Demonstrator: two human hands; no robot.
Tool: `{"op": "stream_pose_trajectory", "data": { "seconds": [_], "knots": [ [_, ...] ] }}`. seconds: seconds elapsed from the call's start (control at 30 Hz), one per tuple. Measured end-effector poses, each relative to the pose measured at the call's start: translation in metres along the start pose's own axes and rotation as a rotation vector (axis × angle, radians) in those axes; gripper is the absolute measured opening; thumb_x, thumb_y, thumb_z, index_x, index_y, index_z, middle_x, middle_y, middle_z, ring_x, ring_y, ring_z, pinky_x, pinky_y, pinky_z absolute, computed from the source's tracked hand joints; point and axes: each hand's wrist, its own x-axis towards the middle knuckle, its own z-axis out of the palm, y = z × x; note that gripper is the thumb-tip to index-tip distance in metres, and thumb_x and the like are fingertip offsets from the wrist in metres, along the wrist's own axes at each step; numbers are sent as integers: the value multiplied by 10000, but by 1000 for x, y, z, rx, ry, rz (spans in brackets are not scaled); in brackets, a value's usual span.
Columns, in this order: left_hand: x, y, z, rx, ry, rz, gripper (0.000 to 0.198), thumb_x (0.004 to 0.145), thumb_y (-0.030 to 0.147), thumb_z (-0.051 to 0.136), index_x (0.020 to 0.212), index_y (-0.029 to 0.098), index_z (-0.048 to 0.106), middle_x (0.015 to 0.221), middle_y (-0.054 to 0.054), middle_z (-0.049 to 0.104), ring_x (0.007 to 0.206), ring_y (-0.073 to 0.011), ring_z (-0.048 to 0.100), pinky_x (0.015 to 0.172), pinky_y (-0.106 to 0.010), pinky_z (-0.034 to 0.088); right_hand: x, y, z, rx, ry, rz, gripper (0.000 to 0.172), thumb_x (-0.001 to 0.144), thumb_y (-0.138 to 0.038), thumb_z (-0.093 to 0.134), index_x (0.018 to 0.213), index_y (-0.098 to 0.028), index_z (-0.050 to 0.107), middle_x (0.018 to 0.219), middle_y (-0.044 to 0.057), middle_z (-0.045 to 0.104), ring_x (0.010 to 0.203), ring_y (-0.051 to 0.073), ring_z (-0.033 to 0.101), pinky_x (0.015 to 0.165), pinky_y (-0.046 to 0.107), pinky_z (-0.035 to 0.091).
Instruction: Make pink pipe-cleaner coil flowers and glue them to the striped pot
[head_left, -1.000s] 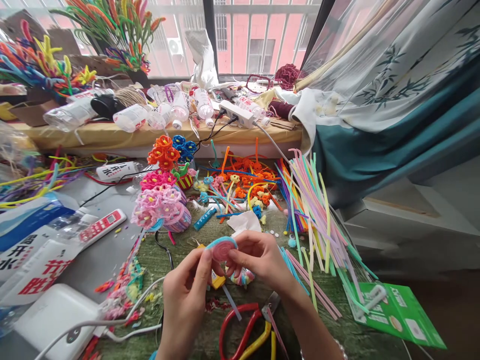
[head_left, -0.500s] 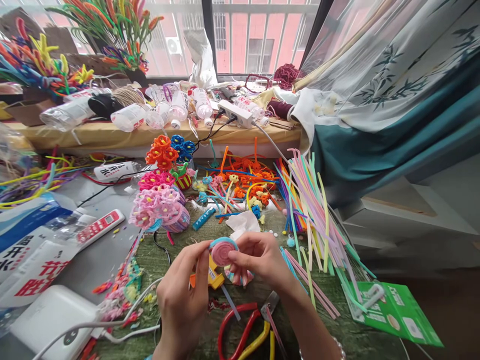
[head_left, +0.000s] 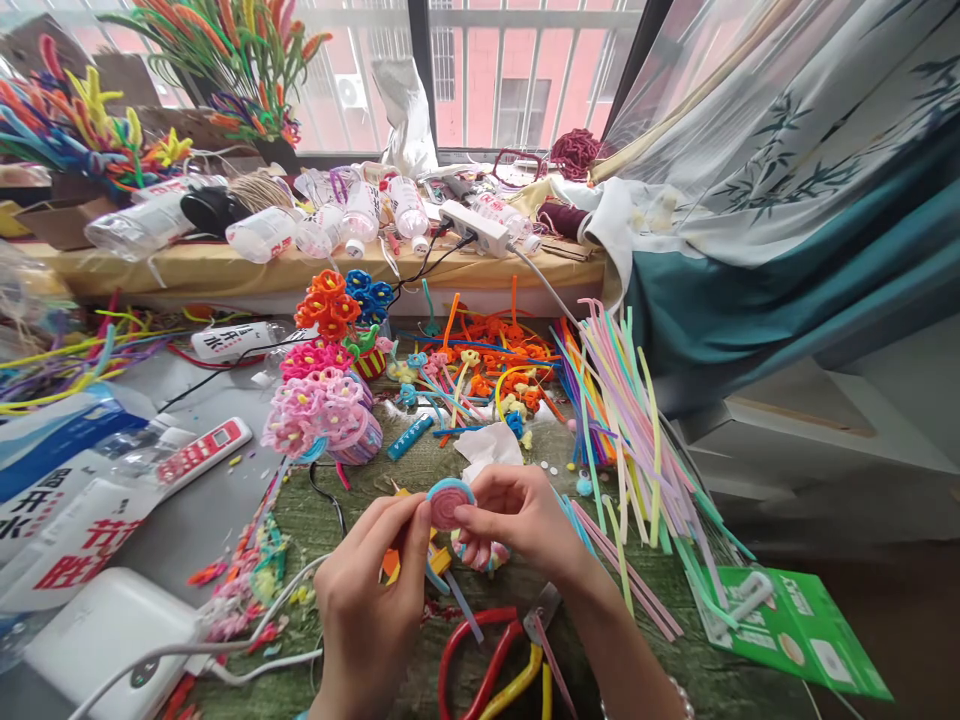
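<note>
A flat pink spiral disc with a light blue strip round its upper edge is pinched between my two hands. My left hand holds its left side, where a blue end hangs below the fingers. Thumb and fingers of my right hand grip the right side. Beneath them, partly covered, lie a yellow and orange glue gun and a ring of pastel coils. Pliers with red and yellow handles rest nearer to me.
Pastel pipe cleaners lie at the right beside a green packet. Pink fuzzy flowers stand left of centre. A white power bank with a cable sits at the lower left; a remote control lies above it.
The blue strip's loose end now hangs below my left hand, whose fingers have shifted along the disc's left edge. My right hand keeps its hold. The view has shifted slightly.
</note>
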Motion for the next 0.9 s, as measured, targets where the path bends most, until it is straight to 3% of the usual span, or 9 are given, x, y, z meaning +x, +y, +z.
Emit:
{"op": "stream_pose_trajectory", "data": {
  "seconds": [0.1,0.3,0.43,0.6,0.7,0.9],
  "knots": [
    [1,-1,-1,42,34,25,73,907,114,649,910,168,697,845,-12,700,696,-101,653,673,-179,506,1,2,0,-25,-30,-2,351,717,-452,853,756,-141,696,571,-3,689,450,118,631,407,184,462],
    [0,-3,-3,84,2,120,96,911,94,636,940,172,682,832,-10,690,684,-100,640,677,-176,498,2,4,2,-144,138,-171,335,772,-483,806,812,-159,736,619,-6,673,453,102,568,422,200,439],
    [0,-3,-2,121,17,158,102,907,88,635,952,165,683,851,-26,695,716,-116,660,708,-186,508,2,5,3,-177,148,-238,289,782,-444,810,767,-166,731,643,-2,667,462,104,573,448,213,447],
    [1,-3,-2,132,34,170,92,902,96,643,946,166,684,844,-24,696,695,-118,663,699,-187,513,3,7,-2,-125,135,-197,317,801,-472,788,856,-162,762,556,-6,649,453,119,569,443,221,443],
    [-1,-4,-1,122,20,171,83,898,101,653,949,158,687,843,-27,696,672,-112,656,675,-185,512,2,5,-3,-138,134,-190,338,762,-457,826,936,-174,765,636,-4,682,497,123,609,474,220,472],
    [-4,-5,0,100,-16,158,84,902,99,645,946,152,692,869,-44,705,703,-119,664,688,-191,515,2,6,4,-126,161,-187,301,744,-442,835,756,-164,720,591,-13,668,474,110,585,473,211,475]
  ]
}}
